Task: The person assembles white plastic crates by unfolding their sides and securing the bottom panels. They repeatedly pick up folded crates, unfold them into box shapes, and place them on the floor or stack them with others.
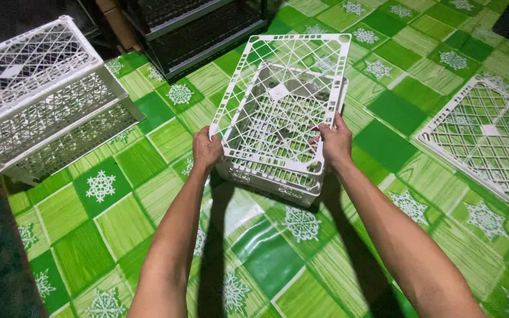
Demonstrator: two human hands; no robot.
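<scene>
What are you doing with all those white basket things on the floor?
A person kneels or sits over a green checked floor mat with snowflake patterns. Their left hand and right hand grip the two sides of a flat white lattice panel, holding it tilted above an open white plastic crate on the mat. Another loose lattice panel lies flat to the right. On the left stands a stack of white crates already put together.

Stacked white crates [42,100] cut off left.
</scene>
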